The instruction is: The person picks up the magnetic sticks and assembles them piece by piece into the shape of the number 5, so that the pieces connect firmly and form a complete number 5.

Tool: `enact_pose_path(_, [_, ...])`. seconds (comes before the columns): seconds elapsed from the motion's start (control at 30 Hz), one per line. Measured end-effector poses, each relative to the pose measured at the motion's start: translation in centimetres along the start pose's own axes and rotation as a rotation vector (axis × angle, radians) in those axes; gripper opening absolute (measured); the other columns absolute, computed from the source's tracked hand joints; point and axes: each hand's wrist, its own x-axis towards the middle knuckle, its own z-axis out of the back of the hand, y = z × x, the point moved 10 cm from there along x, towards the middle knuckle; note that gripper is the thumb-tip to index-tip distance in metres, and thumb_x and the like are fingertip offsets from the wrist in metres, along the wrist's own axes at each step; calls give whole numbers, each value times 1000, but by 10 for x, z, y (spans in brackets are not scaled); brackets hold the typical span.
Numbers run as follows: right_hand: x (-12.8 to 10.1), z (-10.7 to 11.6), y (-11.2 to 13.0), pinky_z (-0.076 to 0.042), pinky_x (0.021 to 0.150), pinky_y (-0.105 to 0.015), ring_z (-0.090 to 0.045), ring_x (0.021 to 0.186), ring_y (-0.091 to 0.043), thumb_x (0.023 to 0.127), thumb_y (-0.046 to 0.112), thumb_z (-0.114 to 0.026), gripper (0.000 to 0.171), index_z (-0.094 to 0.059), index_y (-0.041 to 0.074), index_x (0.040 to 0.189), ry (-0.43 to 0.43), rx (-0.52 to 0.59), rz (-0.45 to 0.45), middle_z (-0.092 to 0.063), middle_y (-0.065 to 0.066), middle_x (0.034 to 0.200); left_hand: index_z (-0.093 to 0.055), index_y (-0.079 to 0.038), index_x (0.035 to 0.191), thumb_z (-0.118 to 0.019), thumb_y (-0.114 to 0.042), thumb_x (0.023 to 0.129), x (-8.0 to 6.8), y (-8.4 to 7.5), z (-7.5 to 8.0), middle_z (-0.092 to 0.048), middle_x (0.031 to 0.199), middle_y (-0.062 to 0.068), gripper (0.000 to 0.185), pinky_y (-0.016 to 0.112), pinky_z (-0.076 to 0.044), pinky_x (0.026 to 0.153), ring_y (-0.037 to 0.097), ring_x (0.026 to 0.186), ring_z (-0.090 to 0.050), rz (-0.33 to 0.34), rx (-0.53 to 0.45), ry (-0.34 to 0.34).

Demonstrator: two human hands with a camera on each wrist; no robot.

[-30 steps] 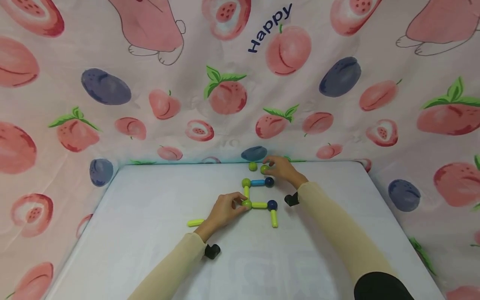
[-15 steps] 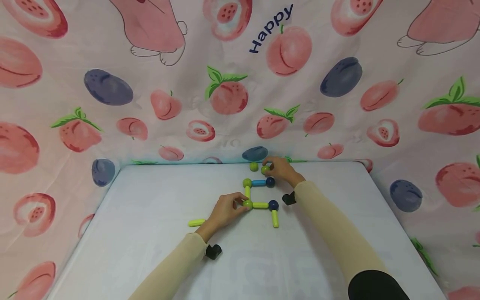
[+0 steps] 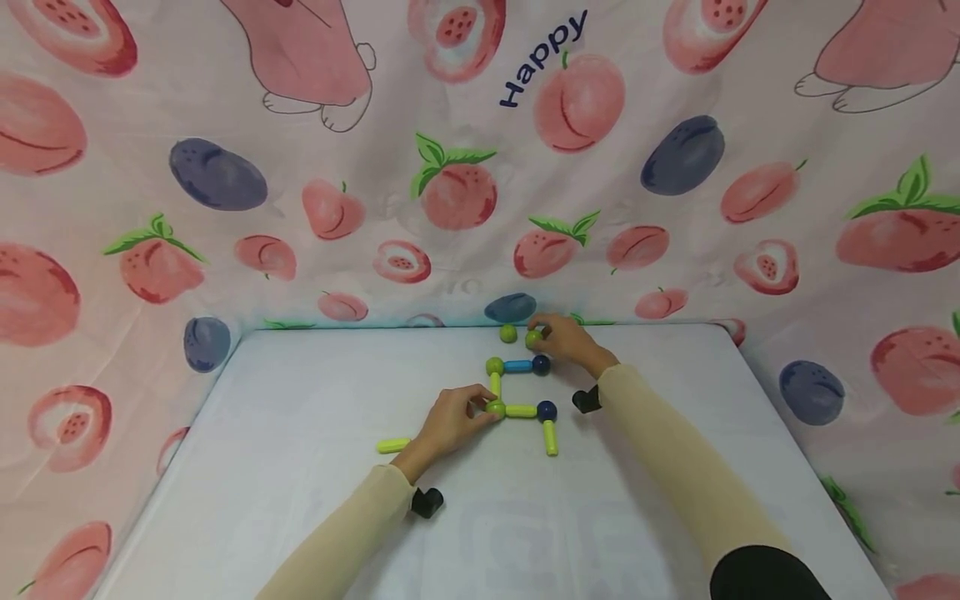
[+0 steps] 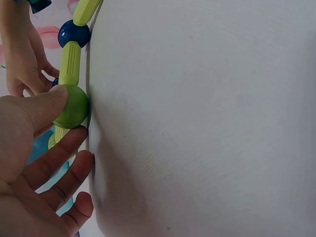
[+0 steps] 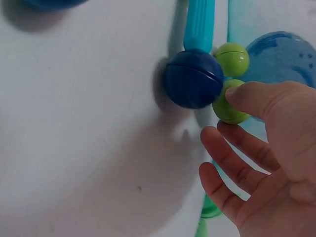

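In the head view, my left hand (image 3: pixel 452 418) pinches a green ball (image 4: pixel 74 107) between thumb and index finger. That ball is the corner of a joined figure: one yellow-green rod (image 3: pixel 521 411) runs right to a dark blue ball (image 3: pixel 547 411), which bears another yellow-green rod (image 3: pixel 551 437). A third rod (image 3: pixel 495 384) leads back to a green ball (image 3: pixel 494 366), joined by a blue rod (image 3: pixel 517 366) to a navy ball (image 5: pixel 193 79). By the back edge, my right hand (image 3: pixel 567 342) pinches a loose green ball (image 5: pixel 230 104) between thumb and fingers.
Another green ball (image 3: pixel 507 333) lies at the table's back edge, left of the right hand. A loose yellow-green rod (image 3: pixel 393 446) lies left of my left wrist. The white table (image 3: pixel 300 500) ends at a fruit-printed cloth (image 3: pixel 450 275) hanging behind it.
My right hand and the green ball it holds have shifted slightly right, leaving a little more gap to the other loose ball. The left hand and the joined figure stay about the same.
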Motion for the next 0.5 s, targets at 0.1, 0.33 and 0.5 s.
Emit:
enact_pose_path(0.1, [-7,9,3,-53,89,-49,-63,112,-35,97,12,-70,33,-64,7,129,-19,5,54,-67,-17,124,-75,-14,113,-81,-21,91,2,-2,0,-75,96,0,24,28,-45,67,12,74,-56,-8,4,1])
enact_pose_path(0.33, [-31,25,9,-56,86,-47,-67,102,-35,97,8,-69,33,-63,6,129,-30,-4,173,-67,-17,121,-75,-13,112,-81,-22,91,10,1,0,-76,97,1,24,29,-48,70,13,77,-59,-9,0,5])
enact_pose_path(0.5, [-58,31,10,-57,83,-46,-68,96,-33,94,4,-71,33,-64,6,126,-33,1,231,-68,-17,117,-75,-13,112,-81,-21,91,16,3,-2,-76,98,2,23,31,-50,71,13,77,-60,-8,-10,8])
